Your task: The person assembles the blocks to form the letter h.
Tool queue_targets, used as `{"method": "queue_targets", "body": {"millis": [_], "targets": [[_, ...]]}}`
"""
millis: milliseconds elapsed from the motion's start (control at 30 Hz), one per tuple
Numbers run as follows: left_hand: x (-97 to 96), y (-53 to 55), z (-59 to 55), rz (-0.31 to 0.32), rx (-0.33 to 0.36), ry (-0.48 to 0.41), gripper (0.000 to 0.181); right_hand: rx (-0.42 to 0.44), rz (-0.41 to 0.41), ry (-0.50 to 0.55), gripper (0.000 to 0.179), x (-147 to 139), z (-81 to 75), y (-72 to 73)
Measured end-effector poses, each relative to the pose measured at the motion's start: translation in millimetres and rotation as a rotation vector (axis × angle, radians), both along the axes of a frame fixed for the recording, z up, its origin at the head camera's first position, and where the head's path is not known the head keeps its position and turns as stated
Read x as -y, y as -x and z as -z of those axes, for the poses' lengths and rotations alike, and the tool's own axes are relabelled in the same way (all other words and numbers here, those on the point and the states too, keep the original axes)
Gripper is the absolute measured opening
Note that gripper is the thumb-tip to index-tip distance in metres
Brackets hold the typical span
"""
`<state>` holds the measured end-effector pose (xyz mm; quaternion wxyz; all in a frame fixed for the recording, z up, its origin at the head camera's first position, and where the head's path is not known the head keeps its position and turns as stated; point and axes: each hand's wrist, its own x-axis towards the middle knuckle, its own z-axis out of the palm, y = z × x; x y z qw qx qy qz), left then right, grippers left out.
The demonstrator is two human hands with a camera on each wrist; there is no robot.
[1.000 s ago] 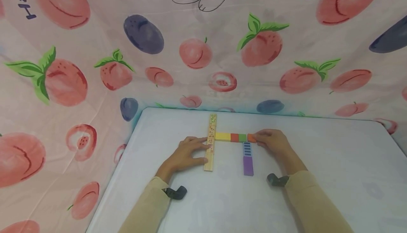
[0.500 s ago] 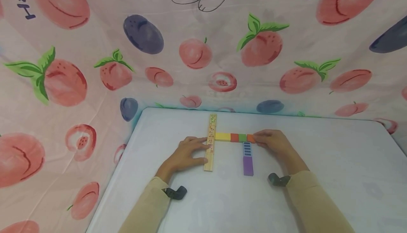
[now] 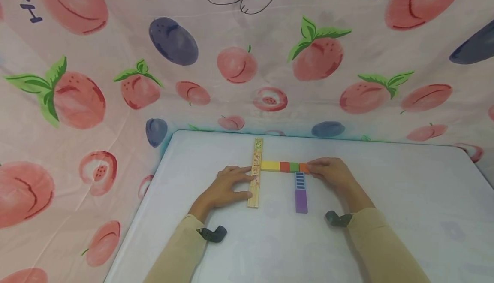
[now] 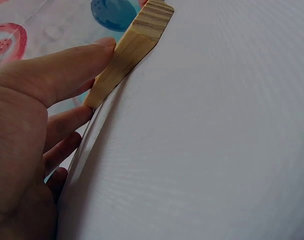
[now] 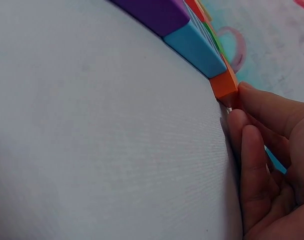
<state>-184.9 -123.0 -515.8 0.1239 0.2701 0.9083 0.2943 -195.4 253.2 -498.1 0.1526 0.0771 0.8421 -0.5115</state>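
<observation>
A column of flat wooden blocks (image 3: pixel 253 199), printed in its upper part and plain at the bottom, lies on the white table. My left hand (image 3: pixel 227 187) rests along its left side with fingers spread; in the left wrist view, the thumb meets the plain wooden block (image 4: pixel 119 65). From the column a row runs right: yellow block (image 3: pixel 270 166), red block (image 3: pixel 284 167), green block (image 3: pixel 294 167) and orange block (image 3: pixel 303 168). My right hand (image 3: pixel 332 172) pinches the orange block's right end, which the fingers partly cover. Below the row, a blue striped block (image 3: pixel 299 181) joins a purple block (image 3: pixel 301 201).
The white table (image 3: pixel 401 214) reaches back to a fabric backdrop (image 3: pixel 216 115) printed with peaches, which also hangs along the left side. A dark camera mount sits at each wrist, by the sleeves (image 3: pixel 378 236).
The orange block, slightly askew with a small gap one second ago, now sits straight against the green block. My right hand shifted slightly with it; the left hand stayed put.
</observation>
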Motion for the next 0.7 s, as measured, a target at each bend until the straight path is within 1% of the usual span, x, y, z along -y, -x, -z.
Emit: {"method": "queue_targets", "body": {"millis": [100,367,433,567,600,633,700], "targets": [[0.3,0.1,-0.4,0.003,0.005,-0.006,0.056,0.009,0.006,-0.013,0.046,0.8,0.3,0.2],[0.7,0.3,0.9,0.004,0.009,-0.015,0.057,0.015,-0.015,-0.076,0.052,0.7,0.6,0.3],[0.6,0.3,1.1,0.0,0.01,-0.014,0.057,0.038,-0.023,-0.089,0.054,1.5,-0.2,-0.6],[0.5,0.3,1.4,-0.003,0.008,-0.009,0.057,0.093,-0.015,-0.154,0.063,5.1,-2.8,-4.3],[0.4,0.2,1.5,-0.004,0.007,-0.009,0.057,0.103,-0.008,-0.171,0.063,6.0,-3.1,-5.4],[0.3,0.3,1.5,-0.003,0.007,-0.011,0.057,0.106,-0.005,-0.189,0.063,6.8,-3.9,-6.9],[0.0,0.3,1.4,-0.001,0.01,-0.014,0.056,0.105,-0.006,-0.19,0.062,7.3,-5.0,-10.3]]}}
